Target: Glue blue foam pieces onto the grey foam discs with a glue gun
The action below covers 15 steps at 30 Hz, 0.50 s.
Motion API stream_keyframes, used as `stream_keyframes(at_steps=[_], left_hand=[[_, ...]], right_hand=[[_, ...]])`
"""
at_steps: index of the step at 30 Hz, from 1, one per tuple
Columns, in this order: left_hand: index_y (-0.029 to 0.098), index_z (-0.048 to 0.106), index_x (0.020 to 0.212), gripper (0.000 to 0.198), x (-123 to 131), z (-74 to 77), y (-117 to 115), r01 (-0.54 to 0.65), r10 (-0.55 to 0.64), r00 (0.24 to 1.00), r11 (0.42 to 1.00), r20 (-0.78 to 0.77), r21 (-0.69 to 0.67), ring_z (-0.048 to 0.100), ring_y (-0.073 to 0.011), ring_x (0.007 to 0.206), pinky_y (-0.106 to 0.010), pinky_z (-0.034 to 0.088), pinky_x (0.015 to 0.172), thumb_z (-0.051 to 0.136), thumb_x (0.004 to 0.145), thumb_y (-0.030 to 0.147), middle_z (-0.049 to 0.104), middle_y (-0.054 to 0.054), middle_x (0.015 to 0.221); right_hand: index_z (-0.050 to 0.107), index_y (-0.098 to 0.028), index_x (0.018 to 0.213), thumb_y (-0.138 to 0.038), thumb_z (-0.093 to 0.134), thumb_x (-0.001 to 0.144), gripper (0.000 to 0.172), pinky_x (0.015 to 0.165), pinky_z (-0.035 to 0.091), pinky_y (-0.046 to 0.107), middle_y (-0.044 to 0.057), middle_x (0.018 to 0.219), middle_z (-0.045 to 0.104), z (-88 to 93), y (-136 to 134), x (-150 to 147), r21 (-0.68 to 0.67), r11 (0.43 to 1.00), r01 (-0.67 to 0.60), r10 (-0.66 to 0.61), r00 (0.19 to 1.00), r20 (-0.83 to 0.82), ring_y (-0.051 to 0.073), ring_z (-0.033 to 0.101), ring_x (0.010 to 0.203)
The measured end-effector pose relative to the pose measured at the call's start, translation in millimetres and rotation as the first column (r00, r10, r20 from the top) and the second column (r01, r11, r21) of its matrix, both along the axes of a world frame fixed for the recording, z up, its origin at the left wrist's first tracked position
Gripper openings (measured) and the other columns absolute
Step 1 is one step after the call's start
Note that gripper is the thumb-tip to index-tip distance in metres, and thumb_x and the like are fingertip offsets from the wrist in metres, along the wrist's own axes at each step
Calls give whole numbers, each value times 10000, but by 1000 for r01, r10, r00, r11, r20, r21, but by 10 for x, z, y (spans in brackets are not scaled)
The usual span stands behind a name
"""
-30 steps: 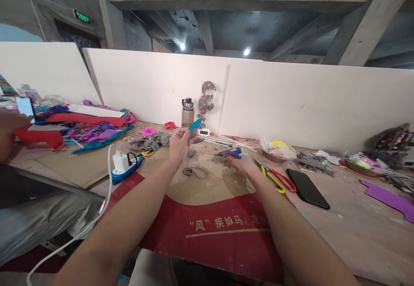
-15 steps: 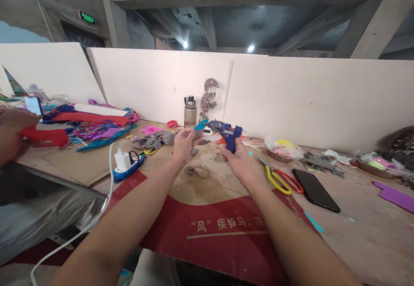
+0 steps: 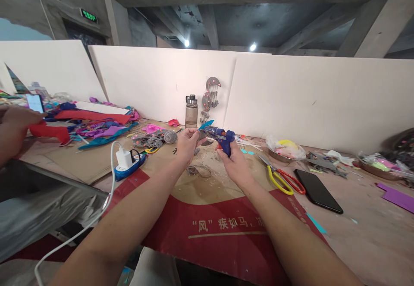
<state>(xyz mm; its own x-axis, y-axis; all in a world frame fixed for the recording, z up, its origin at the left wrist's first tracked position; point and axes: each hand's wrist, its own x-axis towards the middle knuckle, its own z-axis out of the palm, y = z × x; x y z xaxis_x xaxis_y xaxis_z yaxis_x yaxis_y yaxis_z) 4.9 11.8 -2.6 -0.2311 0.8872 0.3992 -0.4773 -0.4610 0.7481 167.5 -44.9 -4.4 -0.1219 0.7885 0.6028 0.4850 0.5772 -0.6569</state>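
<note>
My left hand [image 3: 187,143] is closed on a small blue foam piece [image 3: 206,125], pinched at chest height over the table. My right hand [image 3: 233,161] grips a blue hot glue gun [image 3: 221,136], whose nozzle points left and touches the foam piece. Both hands are close together above the worn middle of the red mat [image 3: 220,230]. Below them a grey loop of material [image 3: 199,171] lies on the mat.
Yellow and red scissors [image 3: 280,178] and a black phone [image 3: 318,185] lie right of my hands. A blue power strip with a white charger [image 3: 127,164] is at left. A water bottle [image 3: 191,111] stands by the white partition [image 3: 291,100]. Another person's hand [image 3: 14,124] holds red foam at far left.
My right hand picked the glue gun up from the table and brought its nozzle against the blue foam piece in my left hand.
</note>
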Motion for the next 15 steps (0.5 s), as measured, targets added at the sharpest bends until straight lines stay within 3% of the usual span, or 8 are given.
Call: stream_keyframes(at_steps=[15], left_hand=[[162,550,719,279,20,8,-32,-42,43,998,999,-55,17,602,-105,697,-381,594,791,774,670,321,583,17,730]], right_hand=[[525,-196,1184,-303,490,873,331,795,473,360,74,958,661,1,-12,-8,33,999,4,-4,1000,-2,218,590,833]])
